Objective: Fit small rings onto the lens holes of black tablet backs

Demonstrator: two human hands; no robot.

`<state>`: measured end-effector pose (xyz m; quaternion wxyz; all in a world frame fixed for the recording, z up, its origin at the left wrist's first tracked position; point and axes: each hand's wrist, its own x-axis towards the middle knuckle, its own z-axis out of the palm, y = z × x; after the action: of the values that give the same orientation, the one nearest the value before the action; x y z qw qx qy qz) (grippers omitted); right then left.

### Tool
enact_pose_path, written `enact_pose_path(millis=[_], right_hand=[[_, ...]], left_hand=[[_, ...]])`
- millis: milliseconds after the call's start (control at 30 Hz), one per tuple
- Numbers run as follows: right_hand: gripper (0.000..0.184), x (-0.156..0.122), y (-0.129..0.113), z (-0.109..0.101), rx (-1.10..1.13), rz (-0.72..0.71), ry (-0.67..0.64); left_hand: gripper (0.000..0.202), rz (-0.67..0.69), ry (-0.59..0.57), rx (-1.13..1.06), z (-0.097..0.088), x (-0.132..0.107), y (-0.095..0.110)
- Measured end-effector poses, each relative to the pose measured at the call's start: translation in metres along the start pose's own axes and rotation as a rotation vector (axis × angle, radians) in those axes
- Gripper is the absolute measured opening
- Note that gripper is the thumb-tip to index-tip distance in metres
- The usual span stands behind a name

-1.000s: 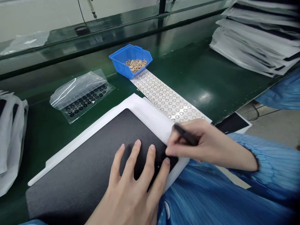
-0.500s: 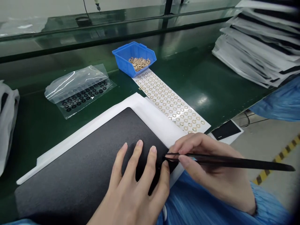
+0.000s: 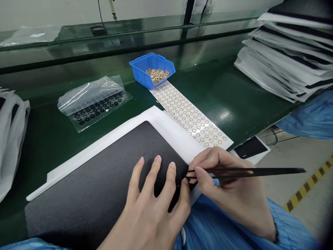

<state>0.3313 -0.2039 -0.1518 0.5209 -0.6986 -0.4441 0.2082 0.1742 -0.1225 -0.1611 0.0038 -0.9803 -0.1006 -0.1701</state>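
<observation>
A dark flat panel (image 3: 104, 173) lies on white foam sheeting (image 3: 171, 133) in front of me. My left hand (image 3: 158, 201) rests on the panel with its fingers spread. Pinched in my right hand (image 3: 231, 191) is a pair of black tweezers (image 3: 270, 171). The tweezer tips point left and meet a small dark round part (image 3: 184, 174) near the panel's right edge, beside my left thumb or index fingertip. Whether the tips grip that part I cannot tell.
Behind the panel stand a blue bin (image 3: 145, 74) of small brass rings and a white sheet of ring stickers (image 3: 197, 116). A clear bag (image 3: 95, 104) with black rings lies left. Wrapped stacks stand at far right (image 3: 283, 66) and far left (image 3: 13, 139). Another person's blue sleeve (image 3: 309, 116) shows at right.
The tweezers have turned to lie more level, and their far end has shifted left and up. My left hand stays spread on the panel. The whole view has shifted slightly.
</observation>
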Motion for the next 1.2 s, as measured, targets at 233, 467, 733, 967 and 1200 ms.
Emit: enact_pose_path(millis=[233, 467, 733, 967, 1200], right_hand=[[0.014, 0.002, -0.003, 0.000, -0.060, 0.011, -0.031], [0.016, 0.010, -0.001, -0.008, -0.111, 0.012, -0.151], [0.016, 0.013, 0.002, -0.009, -0.050, 0.009, -0.187], [0.013, 0.010, 0.002, -0.004, -0.047, 0.037, -0.094], [0.014, 0.010, 0.002, -0.005, -0.094, 0.004, -0.103]], left_hand=[[0.031, -0.008, 0.002, 0.010, 0.001, 0.000, 0.001], [0.030, -0.009, -0.030, -0.013, -0.002, 0.000, 0.001], [0.029, -0.010, -0.025, -0.012, -0.001, 0.000, 0.001], [0.035, 0.001, -0.047, 0.007, -0.003, 0.000, 0.000], [0.033, -0.009, -0.019, 0.004, -0.001, 0.001, 0.001]])
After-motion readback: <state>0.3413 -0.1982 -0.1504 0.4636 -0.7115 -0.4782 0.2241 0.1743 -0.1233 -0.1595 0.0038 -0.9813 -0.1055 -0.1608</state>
